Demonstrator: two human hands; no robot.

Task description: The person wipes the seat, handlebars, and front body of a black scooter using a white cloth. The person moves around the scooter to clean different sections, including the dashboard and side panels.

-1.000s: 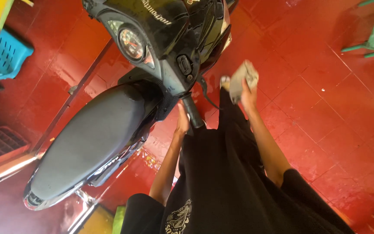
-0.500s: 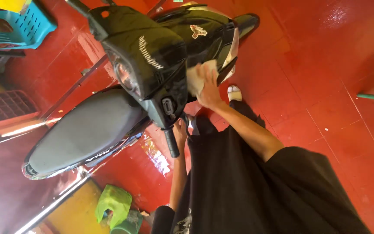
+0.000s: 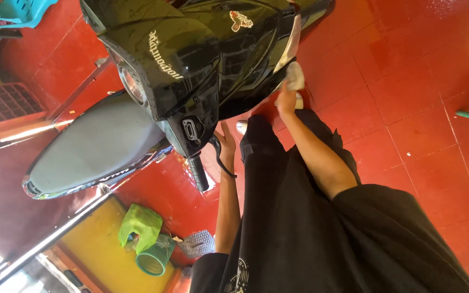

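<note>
I see my right hand (image 3: 286,100) clamped on a pale crumpled cloth (image 3: 295,76) against the glossy black plastic scooter fairing (image 3: 245,59), my left hand (image 3: 226,144) open beside the black handlebar grip (image 3: 198,173).

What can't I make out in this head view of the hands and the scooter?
- Left hand: in the head view, whether it grips or only touches the brake lever is unclear; fingers overlap it.
- Right hand: fingers hidden under the pale cloth.
- Scooter: front cut off by the top edge.

free: red floor (image 3: 408,108) right | blocked: scooter body (image 3: 202,59), handlebar (image 3: 197,172) left
</note>
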